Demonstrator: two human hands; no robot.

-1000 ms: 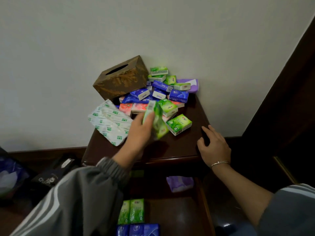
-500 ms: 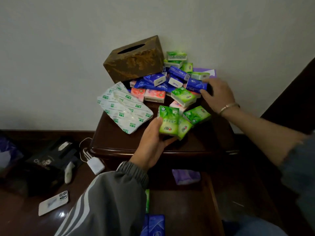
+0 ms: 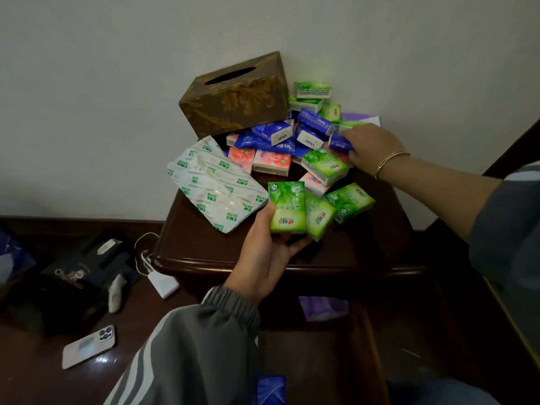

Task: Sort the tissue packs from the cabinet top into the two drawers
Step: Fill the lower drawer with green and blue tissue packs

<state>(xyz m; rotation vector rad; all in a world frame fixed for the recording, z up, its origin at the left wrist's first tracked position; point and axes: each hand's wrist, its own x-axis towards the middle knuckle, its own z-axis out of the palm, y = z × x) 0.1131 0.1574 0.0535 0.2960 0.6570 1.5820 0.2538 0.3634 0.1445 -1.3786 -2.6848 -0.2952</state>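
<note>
A brown patterned tissue box (image 3: 233, 96) stands against the wall; a white ROYO soft pack (image 3: 214, 185) lies before it. On the floor, a phone (image 3: 88, 346) lies face down near a white charger (image 3: 163, 283) and a black box (image 3: 70, 283)

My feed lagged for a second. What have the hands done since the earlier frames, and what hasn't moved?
The right hand left the cabinet's front edge, reached back into the pile and closed on a blue pack. The left hand brought its two green packs down towards the front edge. The tissue box, the large white pack and the rest of the pile stayed put.
</note>
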